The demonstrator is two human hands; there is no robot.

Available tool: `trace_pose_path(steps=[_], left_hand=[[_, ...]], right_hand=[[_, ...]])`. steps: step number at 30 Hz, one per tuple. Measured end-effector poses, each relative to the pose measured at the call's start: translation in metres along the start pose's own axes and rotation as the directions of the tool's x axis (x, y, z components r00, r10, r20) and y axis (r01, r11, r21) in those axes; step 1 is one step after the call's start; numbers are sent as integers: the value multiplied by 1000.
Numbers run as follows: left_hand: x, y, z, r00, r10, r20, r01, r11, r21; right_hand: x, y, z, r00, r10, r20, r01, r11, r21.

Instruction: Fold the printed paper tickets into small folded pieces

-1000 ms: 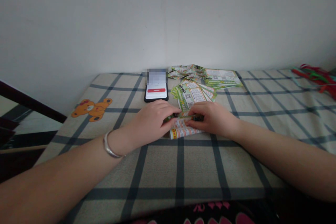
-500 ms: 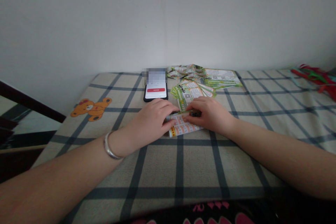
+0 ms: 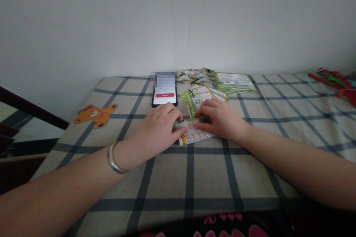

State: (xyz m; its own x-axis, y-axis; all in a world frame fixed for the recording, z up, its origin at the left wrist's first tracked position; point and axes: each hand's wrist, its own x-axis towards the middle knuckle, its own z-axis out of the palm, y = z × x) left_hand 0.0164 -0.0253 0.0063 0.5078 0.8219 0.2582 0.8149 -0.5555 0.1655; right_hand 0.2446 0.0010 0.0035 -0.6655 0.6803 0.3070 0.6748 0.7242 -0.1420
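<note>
A printed leaflet (image 3: 192, 136) with orange and white rows lies on the checked cloth (image 3: 194, 177) in front of me, its far edge folded over. My left hand (image 3: 157, 129), with a silver bangle on the wrist, presses its fingers on the leaflet's left end. On the right end rests my right hand (image 3: 219, 118), fingers curled and pinching the folded edge beside a small dark object I cannot make out. A fanned stack of green leaflets (image 3: 203, 96) lies just beyond both hands.
A phone (image 3: 165, 95) with a lit screen lies behind my left hand. More leaflets (image 3: 233, 80) and folded ones (image 3: 196, 75) sit near the wall. Red and green strips (image 3: 335, 79) lie at the far right. An orange bear print (image 3: 96, 114) marks the cloth's left side.
Both hands have slid a little away from me along the leaflet. The fold has moved with them.
</note>
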Motion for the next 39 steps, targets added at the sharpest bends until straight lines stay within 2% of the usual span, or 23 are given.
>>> trace_pose_path(steps=[7, 16, 20, 32, 39], left_hand=[[1, 3, -3, 996, -69, 56, 74, 994, -83], [0, 6, 1, 993, -113, 25, 115, 988, -105], [0, 6, 4, 991, -126, 32, 130, 978, -165], [-4, 5, 7, 999, -51, -19, 48, 989, -137], [-1, 0, 11, 999, -31, -22, 25, 972, -234]], right_hand=[[1, -2, -1, 1000, -27, -15, 26, 999, -34], [3, 3, 5, 999, -32, -44, 35, 997, 67], [3, 4, 6, 998, -38, -47, 41, 996, 76], [4, 6, 9, 990, -89, -109, 98, 992, 83], [2, 1, 8, 985, -130, -112, 138, 988, 70]])
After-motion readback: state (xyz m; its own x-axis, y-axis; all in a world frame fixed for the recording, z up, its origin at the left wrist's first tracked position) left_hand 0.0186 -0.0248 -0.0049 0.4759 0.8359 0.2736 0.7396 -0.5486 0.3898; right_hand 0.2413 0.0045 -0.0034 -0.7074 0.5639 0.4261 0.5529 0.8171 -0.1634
